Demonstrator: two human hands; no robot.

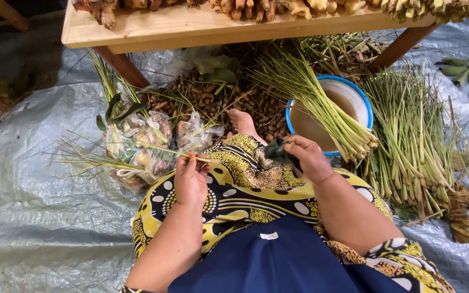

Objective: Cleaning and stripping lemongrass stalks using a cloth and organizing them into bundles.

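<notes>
Grey tarp (39,217) on ground, wooden bench (191,24) above. Left hand (191,176) pinches thin stalk (153,150) over lap; right hand (308,157) closed on dark leaf (279,149). Judged early: one bundle (321,108) lies across bowl (362,100), big loose pile (408,141) right, unsorted. Bagged roots (147,141) left, foot (241,122) ahead crowd workspace.

Open room only on the grey tarp (33,217), person's left. Ahead is blocked by plastic bags (153,138), root pile (218,103), basin (354,92) with lemongrass bundle (321,108) across it; low wooden bench (191,27) overhead. Right is walled by lemongrass stalks (413,141).
</notes>
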